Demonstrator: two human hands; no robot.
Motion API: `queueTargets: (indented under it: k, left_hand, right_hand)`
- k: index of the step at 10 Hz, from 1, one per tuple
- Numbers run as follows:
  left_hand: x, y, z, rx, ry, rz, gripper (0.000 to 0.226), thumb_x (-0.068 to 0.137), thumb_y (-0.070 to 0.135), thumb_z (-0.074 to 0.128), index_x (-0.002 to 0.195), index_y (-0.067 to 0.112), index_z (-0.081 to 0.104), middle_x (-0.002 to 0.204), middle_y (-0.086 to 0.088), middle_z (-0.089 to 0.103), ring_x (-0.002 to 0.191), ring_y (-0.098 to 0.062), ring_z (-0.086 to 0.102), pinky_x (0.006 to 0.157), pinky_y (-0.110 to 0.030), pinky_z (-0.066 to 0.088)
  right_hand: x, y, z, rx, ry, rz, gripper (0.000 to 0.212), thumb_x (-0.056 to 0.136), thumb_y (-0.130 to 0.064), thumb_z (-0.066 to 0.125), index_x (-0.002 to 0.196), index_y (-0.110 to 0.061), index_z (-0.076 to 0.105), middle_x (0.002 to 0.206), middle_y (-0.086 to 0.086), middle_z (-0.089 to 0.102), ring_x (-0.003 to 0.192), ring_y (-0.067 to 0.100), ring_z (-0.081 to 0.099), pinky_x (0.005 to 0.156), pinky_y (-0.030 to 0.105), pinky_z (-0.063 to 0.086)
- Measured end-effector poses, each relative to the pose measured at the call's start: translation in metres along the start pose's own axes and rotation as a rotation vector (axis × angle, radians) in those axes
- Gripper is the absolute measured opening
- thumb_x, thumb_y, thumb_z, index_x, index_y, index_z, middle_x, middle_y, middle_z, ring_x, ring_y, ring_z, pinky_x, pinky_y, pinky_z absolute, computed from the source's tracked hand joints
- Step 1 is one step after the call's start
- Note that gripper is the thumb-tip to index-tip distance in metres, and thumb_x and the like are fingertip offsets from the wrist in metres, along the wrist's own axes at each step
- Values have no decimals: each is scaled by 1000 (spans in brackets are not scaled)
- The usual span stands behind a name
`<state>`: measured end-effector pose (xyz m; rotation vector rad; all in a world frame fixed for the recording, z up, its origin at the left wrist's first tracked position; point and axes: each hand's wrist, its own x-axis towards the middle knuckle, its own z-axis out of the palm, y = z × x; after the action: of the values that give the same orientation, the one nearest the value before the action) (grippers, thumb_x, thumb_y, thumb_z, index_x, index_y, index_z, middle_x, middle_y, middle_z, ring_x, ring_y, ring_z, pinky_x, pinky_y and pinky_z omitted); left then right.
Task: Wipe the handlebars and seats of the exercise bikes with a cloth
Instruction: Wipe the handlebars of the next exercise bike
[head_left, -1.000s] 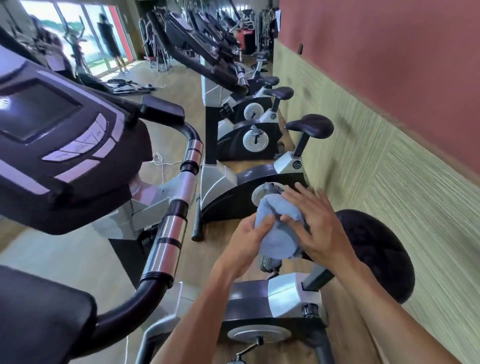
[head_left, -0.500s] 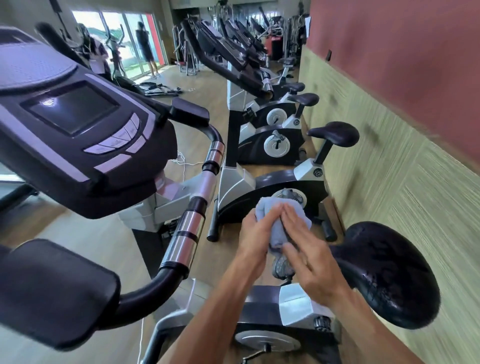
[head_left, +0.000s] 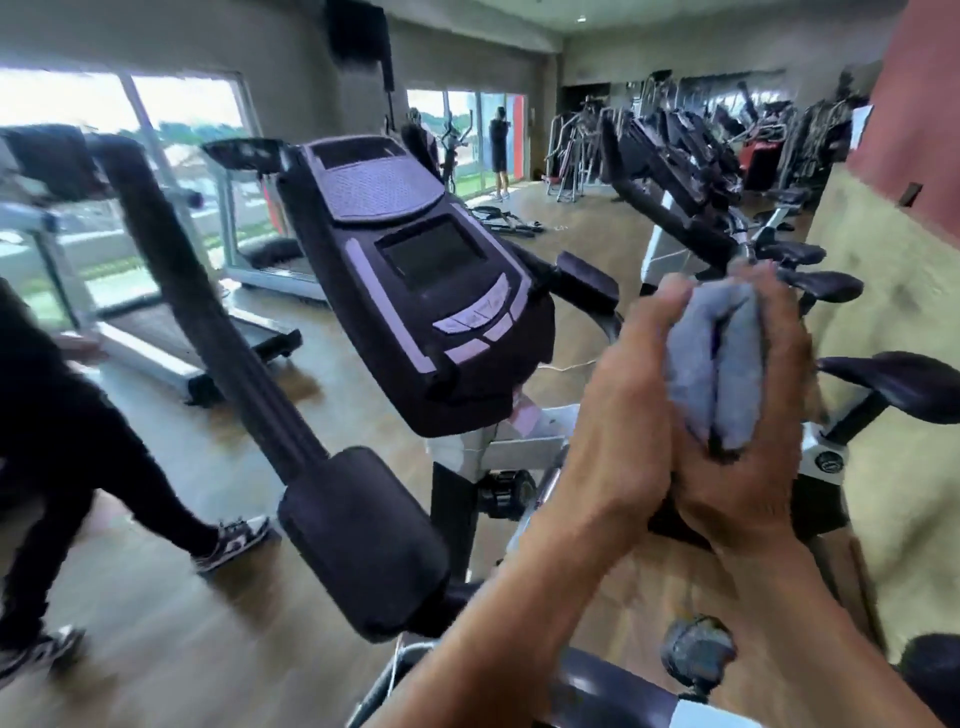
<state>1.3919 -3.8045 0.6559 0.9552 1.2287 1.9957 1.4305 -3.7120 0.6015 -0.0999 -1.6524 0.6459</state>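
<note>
A folded blue-grey cloth (head_left: 717, 374) stands upright between my two hands, raised in front of the bike. My left hand (head_left: 618, 415) holds its left side, and my right hand (head_left: 753, 467) holds its right side, fingertips curling over the top. The nearest exercise bike's black console (head_left: 415, 291) is left of my hands. Its padded handlebar end (head_left: 363, 540) lies lower left, and a long black handlebar (head_left: 208, 291) rises from it. The neighbouring bike's black seat (head_left: 904, 384) shows just right of my hands.
A person in black (head_left: 78, 441) walks past at the left. Treadmills (head_left: 171, 338) stand by the windows. A row of further bikes (head_left: 691, 171) runs back along the right wall (head_left: 914, 291). A grey knob (head_left: 698, 652) sits below my forearms.
My head has lifted from the bike's seat and floor toward the console and room. Both hands rose with the cloth, now folded upright between them. A walking person entered at left.
</note>
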Motion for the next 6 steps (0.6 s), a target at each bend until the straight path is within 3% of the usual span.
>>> queueTargets:
  k: [1, 2, 4, 5, 6]
  left_hand:
    - [-13, 66, -25, 87, 48, 95, 58, 88, 58, 50, 110, 12, 77, 108, -4, 78, 103, -21, 73, 95, -43, 55]
    - [-15, 110, -81, 286, 160, 144, 44, 99, 52, 51, 96, 16, 77, 91, 1, 77, 81, -10, 71, 78, -28, 56]
    - [-10, 178, -220, 463, 726, 514, 33, 98, 31, 54, 87, 11, 78, 90, -12, 77, 78, -18, 69, 72, -30, 54]
    - [6, 191, -285, 521, 971, 447, 29, 84, 38, 53, 78, 18, 72, 104, -18, 72, 87, -20, 66, 80, -42, 52]
    - [17, 191, -315, 330, 793, 300, 39, 95, 46, 51, 91, 14, 72, 94, -13, 78, 83, -17, 73, 79, -34, 58]
  right_hand:
    - [21, -30, 54, 249, 79, 160, 77, 92, -41, 69, 151, -4, 37, 153, 7, 46, 142, 8, 45, 117, 27, 37]
    - [43, -53, 96, 340, -2, 11, 73, 87, -20, 69, 149, 1, 37, 151, 10, 48, 141, 13, 48, 117, 38, 41]
    - [80, -118, 214, 266, -335, -432, 80, 82, -8, 68, 149, 14, 31, 148, 19, 46, 138, 24, 46, 117, 28, 35]
    - [83, -128, 282, -17, -486, -651, 80, 85, -7, 66, 153, 12, 27, 152, 29, 41, 143, 42, 39, 117, 54, 36]
    - [68, -127, 326, -293, -539, -697, 80, 90, -17, 57, 157, 6, 20, 162, 27, 26, 153, 44, 21, 115, 65, 29]
